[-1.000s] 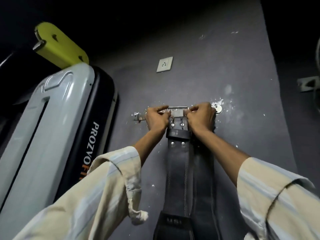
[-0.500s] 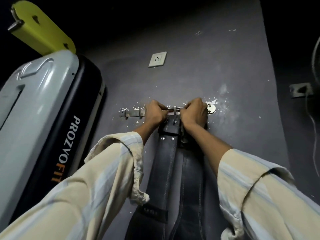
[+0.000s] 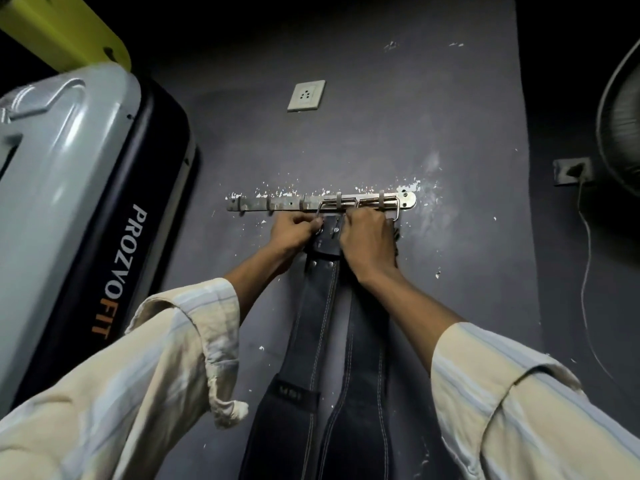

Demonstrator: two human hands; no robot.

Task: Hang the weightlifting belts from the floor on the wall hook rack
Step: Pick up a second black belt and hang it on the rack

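Note:
A metal hook rack [image 3: 277, 203] with several hooks is screwed to the dark grey wall. Two black leather weightlifting belts hang down side by side below it. The left belt [image 3: 313, 317] has its steel buckle [image 3: 337, 204] looped over a hook. The right belt [image 3: 367, 348] hangs from a hook near the rack's right end. My left hand [image 3: 294, 232] grips the left side of the left belt's buckle end. My right hand [image 3: 369, 242] grips its right side and hides the top of the right belt.
A grey and black gym machine [image 3: 79, 202] marked PROZVOFIT stands close on the left, a yellow part [image 3: 69, 32] above it. A white wall socket [image 3: 306, 95] sits above the rack. On the right are a grey socket [image 3: 571, 171] with a hanging cable and a fan [image 3: 623, 123].
Both hands slid down from the rack bar to just below it, with the buckle now seen over a hook. The view moved closer, and the rack's right end came into sight.

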